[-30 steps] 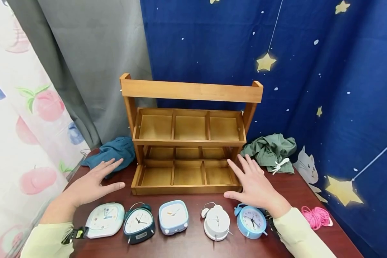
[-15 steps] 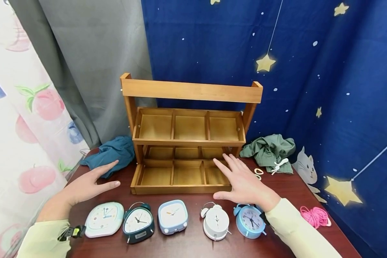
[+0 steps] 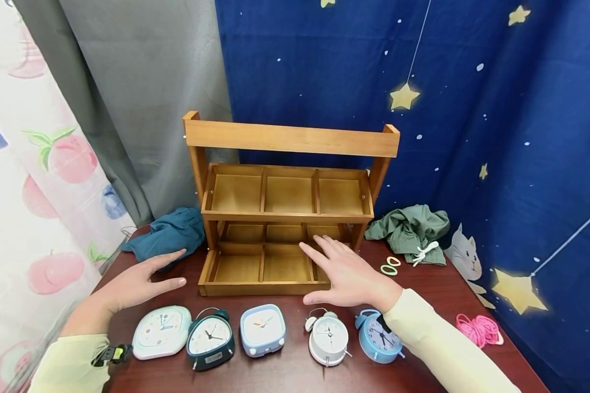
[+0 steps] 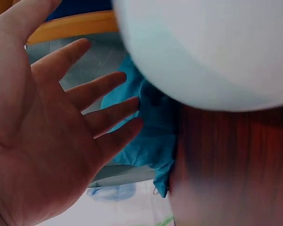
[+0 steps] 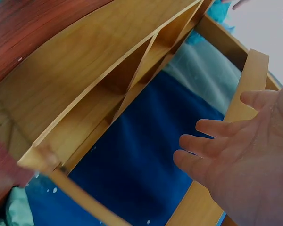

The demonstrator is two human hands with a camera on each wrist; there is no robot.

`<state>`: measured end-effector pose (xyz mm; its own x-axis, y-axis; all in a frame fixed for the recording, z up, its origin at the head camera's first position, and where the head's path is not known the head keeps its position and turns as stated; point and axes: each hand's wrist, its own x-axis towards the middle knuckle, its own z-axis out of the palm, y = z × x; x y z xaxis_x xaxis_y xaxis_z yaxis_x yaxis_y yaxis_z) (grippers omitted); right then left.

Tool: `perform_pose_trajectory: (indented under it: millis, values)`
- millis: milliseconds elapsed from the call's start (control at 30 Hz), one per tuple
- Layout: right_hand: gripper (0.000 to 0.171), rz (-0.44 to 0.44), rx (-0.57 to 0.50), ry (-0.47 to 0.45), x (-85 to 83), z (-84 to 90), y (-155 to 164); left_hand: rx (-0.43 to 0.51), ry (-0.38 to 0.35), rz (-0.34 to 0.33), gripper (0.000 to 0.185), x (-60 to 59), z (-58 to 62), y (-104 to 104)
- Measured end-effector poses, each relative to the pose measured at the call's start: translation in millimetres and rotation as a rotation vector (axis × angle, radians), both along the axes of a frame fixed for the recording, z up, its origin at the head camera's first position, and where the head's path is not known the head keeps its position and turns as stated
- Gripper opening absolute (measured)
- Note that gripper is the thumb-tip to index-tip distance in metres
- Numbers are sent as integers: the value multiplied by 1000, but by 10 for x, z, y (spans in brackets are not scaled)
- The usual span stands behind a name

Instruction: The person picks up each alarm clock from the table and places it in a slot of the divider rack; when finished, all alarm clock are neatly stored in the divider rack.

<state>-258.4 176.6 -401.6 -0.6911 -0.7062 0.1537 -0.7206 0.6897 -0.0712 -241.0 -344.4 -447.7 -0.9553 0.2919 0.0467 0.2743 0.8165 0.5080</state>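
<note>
A tiered wooden rack (image 3: 285, 196) with empty compartments stands at the back of a dark red table (image 3: 285, 376). Several alarm clocks lie in a row along the front, among them a pale mint clock (image 3: 160, 332), a dark teal clock (image 3: 210, 338) and a white bell clock (image 3: 328, 338). My left hand (image 3: 137, 281) hovers flat, fingers spread, left of the rack and above the mint clock (image 4: 212, 47), holding nothing. My right hand (image 3: 341, 273) hovers flat over the rack's lowest right compartment, fingers straight (image 5: 212, 141), empty.
A teal cloth (image 3: 169, 232) lies left of the rack and a green cloth (image 3: 413, 226) right of it. Two small rings (image 3: 389, 266) and a pink cord bundle (image 3: 479, 329) sit on the right side. Curtains hang close behind and to both sides.
My right hand has moved left, from beside the rack's right end to above its lowest right compartment, uncovering two small rings. The left hand has barely shifted.
</note>
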Motion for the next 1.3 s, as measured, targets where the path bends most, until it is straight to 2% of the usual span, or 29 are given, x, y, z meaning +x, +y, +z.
perform_pose_trajectory:
  millis: [333,700,967,1100,1300]
  values:
    - [117,51,69,-53,5,-11,-333,36,-43,6,90,-55,-128,47]
    - [117,105,115,-126,28,-77,-616,63,-24,-10,85,-142,-317,96]
    - [113,138,120,-184,86,-126,-802,144,-16,-43,79,-192,-389,123]
    - [113,169,136,-213,123,-165,-903,158,-31,-58,78,-220,-432,129]
    - [112,230,151,-240,166,-198,-1046,163,-46,-44,78,-260,-454,168]
